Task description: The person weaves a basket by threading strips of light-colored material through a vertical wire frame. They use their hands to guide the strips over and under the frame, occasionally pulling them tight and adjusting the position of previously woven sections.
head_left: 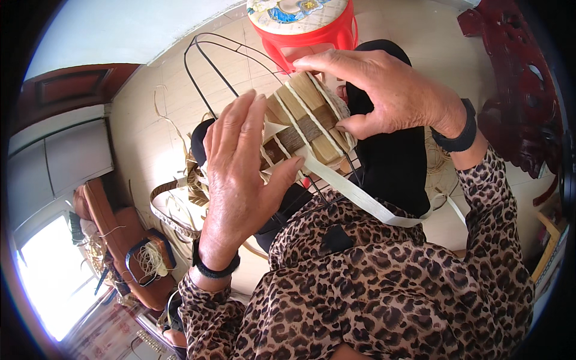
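A small woven panel (pixel 305 123) of tan and brown flat strips crossed by white cords sits on a black wire frame (pixel 207 57) over my lap. My left hand (pixel 234 150) grips its left side, fingers stretched along the edge and thumb at the near side. Around the right end curves my right hand (pixel 390 90), its index finger at the far edge and its thumb pressed on the right edge. A pale flat strip (pixel 360 198) runs from the panel, beside my left thumb, down across my lap to the right. The undersides of both hands are hidden.
Beyond the frame stands a red stool (pixel 306 36) with a patterned top. Loose strips and a woven band (pixel 165 207) lie at the left. A brown wooden seat (pixel 123 240) holds a basket of pale fibre (pixel 150 258). Carved dark red furniture (pixel 522 90) stands right.
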The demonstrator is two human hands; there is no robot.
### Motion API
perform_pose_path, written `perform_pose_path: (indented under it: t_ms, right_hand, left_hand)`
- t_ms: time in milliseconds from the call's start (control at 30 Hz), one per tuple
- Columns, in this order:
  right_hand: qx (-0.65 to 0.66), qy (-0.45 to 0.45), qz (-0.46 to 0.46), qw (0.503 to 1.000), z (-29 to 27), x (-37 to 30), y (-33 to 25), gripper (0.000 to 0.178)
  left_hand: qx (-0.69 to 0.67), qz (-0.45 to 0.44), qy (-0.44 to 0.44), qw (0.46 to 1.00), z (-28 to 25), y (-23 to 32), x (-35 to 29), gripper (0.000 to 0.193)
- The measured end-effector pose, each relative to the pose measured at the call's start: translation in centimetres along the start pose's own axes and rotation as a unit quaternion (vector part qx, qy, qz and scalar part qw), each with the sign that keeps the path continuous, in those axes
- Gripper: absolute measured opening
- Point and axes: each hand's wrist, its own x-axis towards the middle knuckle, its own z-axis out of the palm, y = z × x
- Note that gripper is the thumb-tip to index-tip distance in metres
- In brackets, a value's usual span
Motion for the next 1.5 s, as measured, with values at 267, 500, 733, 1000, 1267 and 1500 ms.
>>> perform_pose_path:
  t_ms: [267, 500, 733, 1000, 1267, 1500]
  right_hand:
    - [0.020, 0.071, -0.059, 0.996, 1.5, 1.1, 1.0, 0.060]
    - [0.035, 0.084, -0.058, 0.994, 1.3, 0.0, 0.7, 0.059]
    - [0.000, 0.193, 0.075, 0.978, 2.6, -3.9, -5.1, 0.017]
    - [-0.081, 0.167, 0.169, 0.968, 5.4, -5.0, -8.9, 0.022]
    - [-0.019, 0.161, 0.159, 0.974, 5.0, -5.5, -9.1, 0.020]
    - [0.040, 0.171, 0.192, 0.966, 5.4, -5.7, -9.6, 0.019]
  left_hand:
    - [0.065, 0.040, -0.005, 0.997, -0.2, 0.1, 1.2, 0.063]
    - [0.003, 0.046, -0.020, 0.999, -0.7, -0.1, 1.9, 0.063]
    - [-0.016, 0.027, -0.010, 0.999, -0.3, -0.3, 1.7, 0.067]
    - [-0.036, 0.053, 0.006, 0.998, 0.8, -0.3, 2.1, 0.067]
    - [-0.029, 0.066, 0.031, 0.997, 1.6, 0.1, 2.3, 0.065]
    - [0.005, 0.078, 0.032, 0.996, 1.3, -0.2, 2.8, 0.065]
